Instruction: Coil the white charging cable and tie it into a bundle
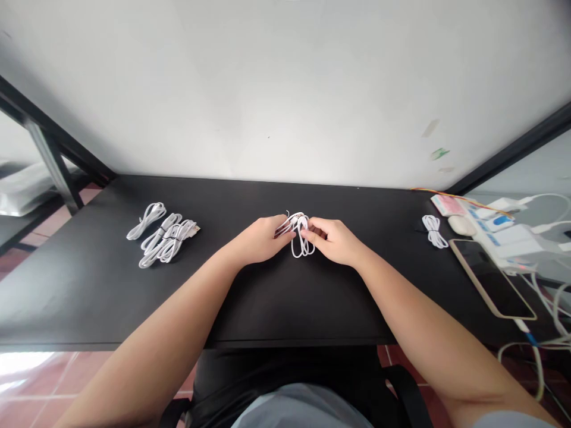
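Note:
A white cable (302, 242), gathered in loops, is held between my two hands over the middle of the black table. My left hand (264, 239) grips its left side, thumb and fingers closed on the strands. On the other side my right hand (332, 238) pinches the loops near their top. The lower loops hang free below the fingertips. Parts of the cable inside both hands are hidden.
Several bundled white cables (172, 241) lie on the black table (285, 315) at the left. Another small white cable bundle (434, 232) lies at the right, beside a phone (493, 278) and a power strip (495, 238) with chargers and cords. A white wall (276, 89) stands behind.

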Tool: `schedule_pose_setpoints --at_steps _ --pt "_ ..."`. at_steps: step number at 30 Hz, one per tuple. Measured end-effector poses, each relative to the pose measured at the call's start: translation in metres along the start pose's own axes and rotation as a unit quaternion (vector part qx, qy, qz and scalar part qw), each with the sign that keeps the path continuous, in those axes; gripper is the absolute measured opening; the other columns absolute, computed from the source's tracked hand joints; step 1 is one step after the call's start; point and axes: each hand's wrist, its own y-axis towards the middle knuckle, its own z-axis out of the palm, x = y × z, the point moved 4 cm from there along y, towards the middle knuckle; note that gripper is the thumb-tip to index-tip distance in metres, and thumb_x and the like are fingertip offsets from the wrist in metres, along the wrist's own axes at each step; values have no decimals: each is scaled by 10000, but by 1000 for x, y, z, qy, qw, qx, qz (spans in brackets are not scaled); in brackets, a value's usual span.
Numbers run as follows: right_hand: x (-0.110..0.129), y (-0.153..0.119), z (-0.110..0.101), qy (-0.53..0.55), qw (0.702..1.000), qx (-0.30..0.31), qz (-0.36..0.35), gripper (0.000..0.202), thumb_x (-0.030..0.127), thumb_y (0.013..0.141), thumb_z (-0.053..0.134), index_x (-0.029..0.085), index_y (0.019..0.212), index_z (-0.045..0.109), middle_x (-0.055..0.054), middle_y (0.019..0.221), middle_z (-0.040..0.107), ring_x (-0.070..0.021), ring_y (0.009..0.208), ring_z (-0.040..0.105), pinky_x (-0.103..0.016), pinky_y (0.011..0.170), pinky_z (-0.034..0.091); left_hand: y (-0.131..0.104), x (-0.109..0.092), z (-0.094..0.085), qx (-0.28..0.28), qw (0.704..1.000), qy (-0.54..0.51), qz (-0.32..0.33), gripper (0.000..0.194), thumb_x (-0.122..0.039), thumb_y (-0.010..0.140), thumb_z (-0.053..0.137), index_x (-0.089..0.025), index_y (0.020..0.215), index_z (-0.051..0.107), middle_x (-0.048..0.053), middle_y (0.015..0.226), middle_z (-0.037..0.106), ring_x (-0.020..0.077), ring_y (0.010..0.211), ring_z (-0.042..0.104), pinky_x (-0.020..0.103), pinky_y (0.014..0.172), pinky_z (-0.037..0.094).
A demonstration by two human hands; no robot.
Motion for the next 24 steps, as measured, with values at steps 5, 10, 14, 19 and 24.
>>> schedule_pose_setpoints --at_steps 5,10,14,19,24 --pt "0 0 1 2 1000 -1 -7 316 489 969 562 195 883 640 0 783 676 -103 665 570 -251 670 443 0 1 -1 -17 1000 -8 -4 408 -571 913 501 -180 798 520 -12 746 590 76 645 455 219 619 325" --pt "-3 1 2 6 1000 -7 -8 245 429 958 590 204 956 686 -8 815 709 -114 686 607 -256 679 462 2 3 -1 -33 998 -52 -14 443 -617 902 521 -183 876 609 -13 788 613 66 674 456 205 649 350" --pt "0 1 1 11 999 -26 -21 212 382 951 601 203 979 708 -12 837 724 -120 714 631 -257 705 477 4 1 6 -15 994 -110 2 505 -670 887 526 -198 998 668 4 911 667 70 742 498 204 699 386" --pt "6 0 -1 7 999 -38 -30 187 350 940 616 198 977 719 -5 779 704 -109 658 601 -242 657 452 4 -3 12 7 986 -165 23 503 -643 864 598 -209 1112 656 14 966 664 69 757 525 198 714 430" --pt "7 -1 1 40 998 -29 -49 209 385 940 636 207 984 735 -19 843 741 -129 723 651 -256 708 485 0 -10 14 46 971 -226 56 469 -583 833 676 -187 1081 625 40 971 650 92 807 573 203 722 478"
